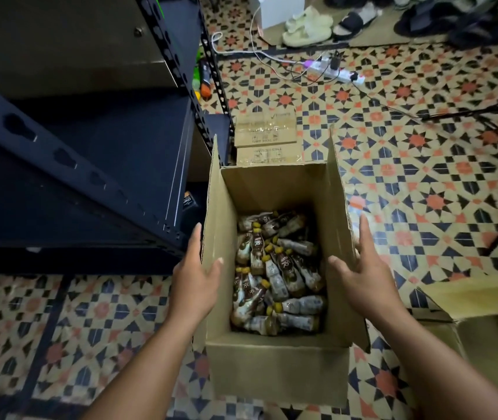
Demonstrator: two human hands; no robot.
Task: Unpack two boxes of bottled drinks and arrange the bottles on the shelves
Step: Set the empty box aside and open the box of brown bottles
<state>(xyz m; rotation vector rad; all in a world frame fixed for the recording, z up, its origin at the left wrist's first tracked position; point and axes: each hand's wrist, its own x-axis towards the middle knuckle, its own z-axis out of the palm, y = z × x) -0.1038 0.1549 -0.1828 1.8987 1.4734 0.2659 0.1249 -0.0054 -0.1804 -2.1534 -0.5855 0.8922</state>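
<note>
An open cardboard box (275, 368) stands on the tiled floor in the middle of the view. Several brown drink bottles with yellow caps (278, 277) lie loose in a heap at its bottom. My left hand (194, 283) rests on the box's left flap, fingers straight outside and thumb over the edge. My right hand (363, 274) lies against the right flap in the same way, fingers straight. A dark metal shelf rack (90, 165) stands to the left of the box, its near shelves bare.
A second open cardboard box (484, 322) sits at the lower right. Flattened cardboard (267, 137) lies behind the main box. A power strip with cables (337, 71), slippers (305, 27) and a white box (275, 9) lie farther back on the floor.
</note>
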